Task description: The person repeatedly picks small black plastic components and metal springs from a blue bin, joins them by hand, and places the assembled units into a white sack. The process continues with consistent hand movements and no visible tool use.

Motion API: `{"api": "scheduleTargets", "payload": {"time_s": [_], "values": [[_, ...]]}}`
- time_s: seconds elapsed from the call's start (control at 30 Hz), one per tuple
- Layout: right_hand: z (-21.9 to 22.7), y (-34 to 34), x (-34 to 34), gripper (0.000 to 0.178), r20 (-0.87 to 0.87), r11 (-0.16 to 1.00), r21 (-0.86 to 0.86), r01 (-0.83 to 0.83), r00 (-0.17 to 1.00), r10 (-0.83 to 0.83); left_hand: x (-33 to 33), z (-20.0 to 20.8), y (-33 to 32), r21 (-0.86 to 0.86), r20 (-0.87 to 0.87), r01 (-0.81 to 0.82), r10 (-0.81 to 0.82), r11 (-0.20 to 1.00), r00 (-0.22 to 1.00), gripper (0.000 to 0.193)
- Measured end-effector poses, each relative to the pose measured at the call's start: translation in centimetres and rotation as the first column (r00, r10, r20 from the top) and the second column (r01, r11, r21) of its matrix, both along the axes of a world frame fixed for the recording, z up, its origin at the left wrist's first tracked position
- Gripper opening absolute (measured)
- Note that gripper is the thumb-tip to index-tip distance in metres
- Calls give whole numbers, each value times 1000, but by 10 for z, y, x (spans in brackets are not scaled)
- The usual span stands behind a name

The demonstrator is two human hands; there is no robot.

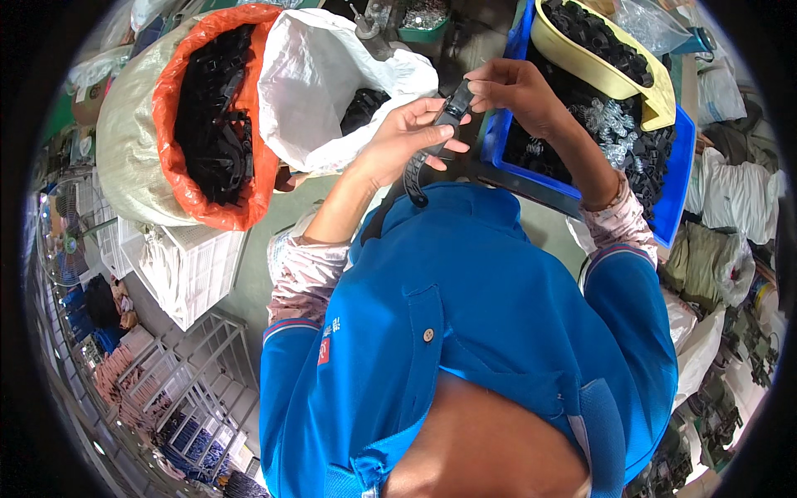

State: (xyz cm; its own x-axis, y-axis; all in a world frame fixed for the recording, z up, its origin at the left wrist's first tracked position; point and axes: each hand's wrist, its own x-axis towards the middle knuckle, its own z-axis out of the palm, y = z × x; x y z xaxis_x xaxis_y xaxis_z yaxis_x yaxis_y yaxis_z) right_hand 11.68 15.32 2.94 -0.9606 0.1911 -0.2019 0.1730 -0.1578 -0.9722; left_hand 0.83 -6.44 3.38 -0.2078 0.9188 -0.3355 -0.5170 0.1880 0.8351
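Note:
My left hand (pixel 400 143) grips a black plastic part (pixel 449 117) between thumb and fingers, some fingers stretched out behind it. This part has a blocky upper body and a curved, slotted tail hanging down toward my shirt. At its upper end, my right hand (pixel 512 93) pinches with thumb and forefinger. Whether a separate small piece sits in that pinch is hidden. Both hands are held in front of me, between a white sack (pixel 303 91) on the left and a blue tray (pixel 682 170) on the right.
On the left stands an orange-lined sack (pixel 170 124) full of black plastic parts. More black pieces (pixel 363 108) lie in the white sack. The blue tray holds black pieces and clear plastic bits (pixel 610 124); a yellow scoop-shaped tray (pixel 560 33) of black pieces rests over it. A white crate (pixel 195 278) stands lower left.

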Motion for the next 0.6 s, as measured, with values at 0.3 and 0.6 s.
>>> {"api": "scheduleTargets", "payload": {"time_s": [0.3,0.6], "values": [[-8,-11,5,28,-14,998,58,18,1000,-18,3,-5,5,-34,3,-12,12,999,1000,29],[-10,-11,19,22,-50,983,-80,167,984,-171,3,-3,23,-33,-148,11,-15,999,989,29]]}}
